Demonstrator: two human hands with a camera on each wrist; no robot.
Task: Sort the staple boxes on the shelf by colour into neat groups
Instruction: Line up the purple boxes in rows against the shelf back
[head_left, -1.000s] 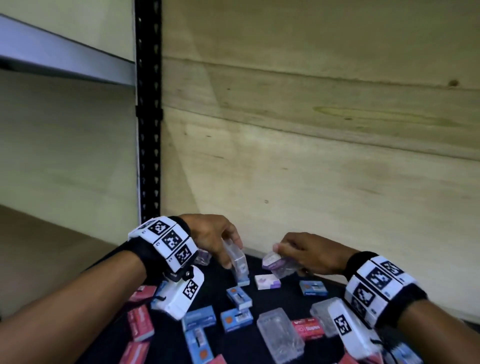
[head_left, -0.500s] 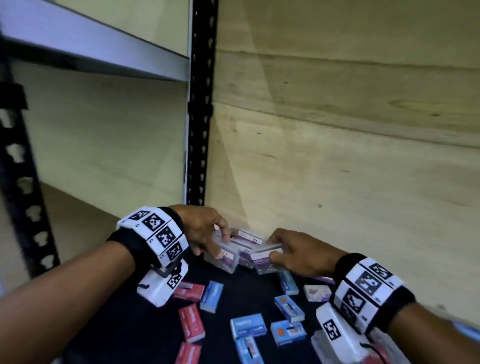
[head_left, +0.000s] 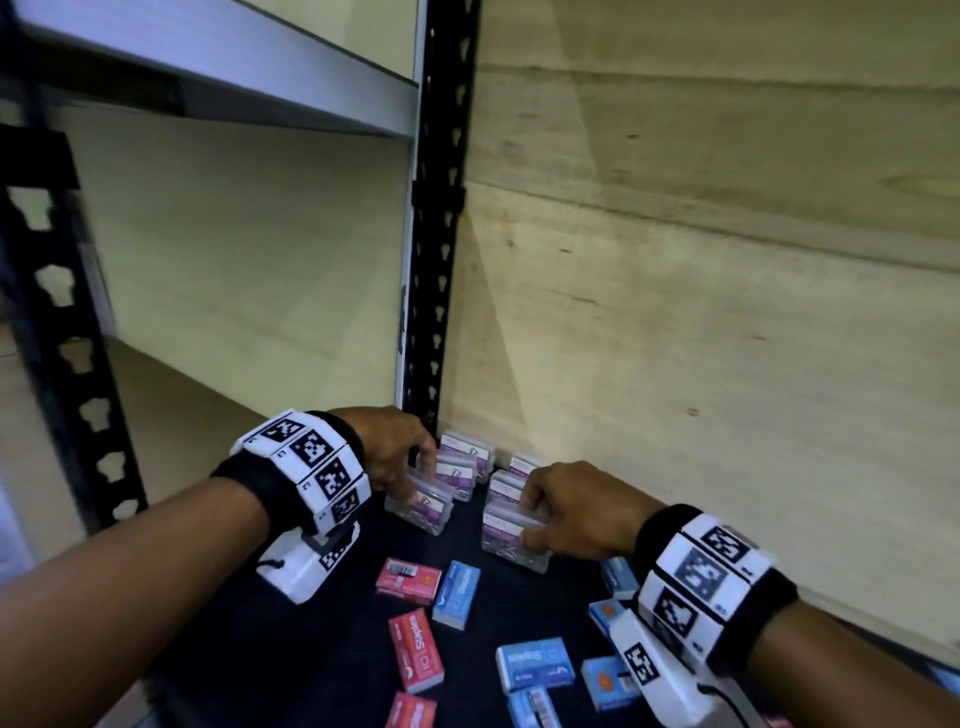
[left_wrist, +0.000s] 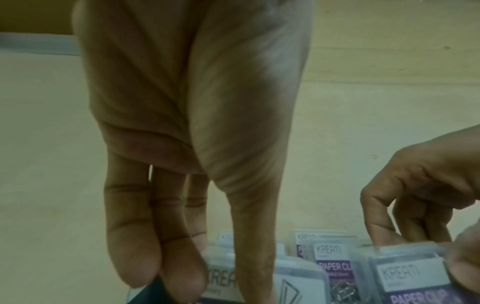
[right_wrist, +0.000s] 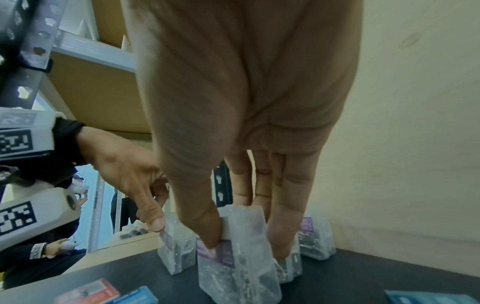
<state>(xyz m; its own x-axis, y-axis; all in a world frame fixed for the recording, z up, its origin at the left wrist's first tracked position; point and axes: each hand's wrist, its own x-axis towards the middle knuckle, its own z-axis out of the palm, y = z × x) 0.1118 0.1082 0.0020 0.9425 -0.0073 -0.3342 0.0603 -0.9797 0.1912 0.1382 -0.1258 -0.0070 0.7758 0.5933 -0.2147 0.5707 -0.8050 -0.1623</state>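
Since the frame half a second earlier, both hands have come down at the rear corner of the shelf (head_left: 332, 613). The left hand (head_left: 387, 449) pinches the front clear box (head_left: 423, 506) of the left row; three stand there. The right hand (head_left: 569, 512) grips the front clear box (right_wrist: 233, 257) of the right row, thumb and fingers on opposite sides; four stand there. These boxes contain metal clips under purple labels. Loose in front: three red boxes (head_left: 415, 652) and at least six blue boxes (head_left: 457, 594).
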